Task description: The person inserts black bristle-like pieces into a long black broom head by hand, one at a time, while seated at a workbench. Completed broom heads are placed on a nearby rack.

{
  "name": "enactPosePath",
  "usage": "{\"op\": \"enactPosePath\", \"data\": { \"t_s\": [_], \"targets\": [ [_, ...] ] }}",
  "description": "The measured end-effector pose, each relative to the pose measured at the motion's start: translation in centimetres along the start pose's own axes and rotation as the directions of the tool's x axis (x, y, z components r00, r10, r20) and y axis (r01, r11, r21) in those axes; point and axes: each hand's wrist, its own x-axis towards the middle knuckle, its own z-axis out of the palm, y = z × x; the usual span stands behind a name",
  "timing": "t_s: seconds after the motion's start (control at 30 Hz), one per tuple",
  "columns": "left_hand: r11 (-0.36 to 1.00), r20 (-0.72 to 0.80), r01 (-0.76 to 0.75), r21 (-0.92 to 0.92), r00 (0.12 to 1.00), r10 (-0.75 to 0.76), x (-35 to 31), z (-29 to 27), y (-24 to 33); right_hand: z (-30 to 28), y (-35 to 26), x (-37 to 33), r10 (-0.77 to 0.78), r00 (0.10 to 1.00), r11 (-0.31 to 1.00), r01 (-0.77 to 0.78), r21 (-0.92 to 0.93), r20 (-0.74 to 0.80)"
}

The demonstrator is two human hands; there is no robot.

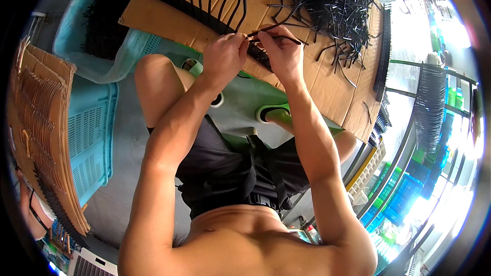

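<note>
Over the near edge of a cardboard-covered table point(353, 102) my two hands work close together. My left hand point(225, 56) is closed in a pinch on a thin black strip point(252, 35). Close beside it, my right hand point(280, 53) pinches at the same strip, and dark slender ends stick out past its fingers. Whether these are one piece or two I cannot tell. Beyond my left hand runs a long black bar point(192, 11) with several thin curved black rods point(238, 2) standing up from it. A large heap of loose black strips point(327, 5) lies beyond my right hand.
At the left stand a light-blue plastic-lined bin point(71, 25) with dark pieces, a blue crate point(92, 138), and cardboard point(46, 66) bearing rows of copper-coloured rods. Racks with hanging dark rods point(430, 102) and blue baskets point(404, 199) are at the right. Another person's arm point(30, 209) shows far left.
</note>
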Motion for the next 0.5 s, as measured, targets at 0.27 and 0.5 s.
{"op": "enactPosePath", "data": {
  "t_s": [0.27,0.5],
  "targets": [
    [1.000,-0.009,-0.002,0.005,1.000,0.002,-0.18,0.17,-0.13,0.36,-0.09,-0.26,-0.056,0.998,0.989,0.050,-0.139,-0.039],
    [0.999,0.021,0.006,0.047,1.000,-0.007,-0.19,0.17,-0.17,0.38,-0.50,-0.38,-0.231,0.973,0.940,0.229,-0.253,0.025]
  ]
}}
